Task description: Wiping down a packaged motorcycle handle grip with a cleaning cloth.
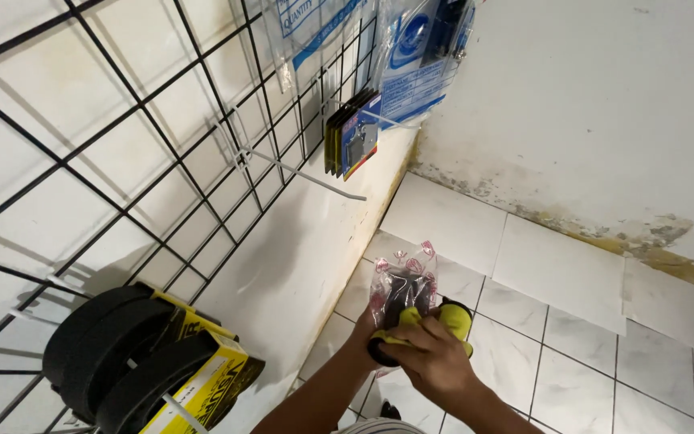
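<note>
White tiled floor and a black wire display grid at left; at bottom centre, the right hand grips a yellow-and-black item half-covered by a clear bag the left hand steadies

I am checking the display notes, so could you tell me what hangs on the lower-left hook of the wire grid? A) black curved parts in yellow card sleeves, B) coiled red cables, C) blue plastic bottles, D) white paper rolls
A: black curved parts in yellow card sleeves hang on a hook of the wire grid at the lower left, apart from the hands and the yellow and black item they hold.
</note>
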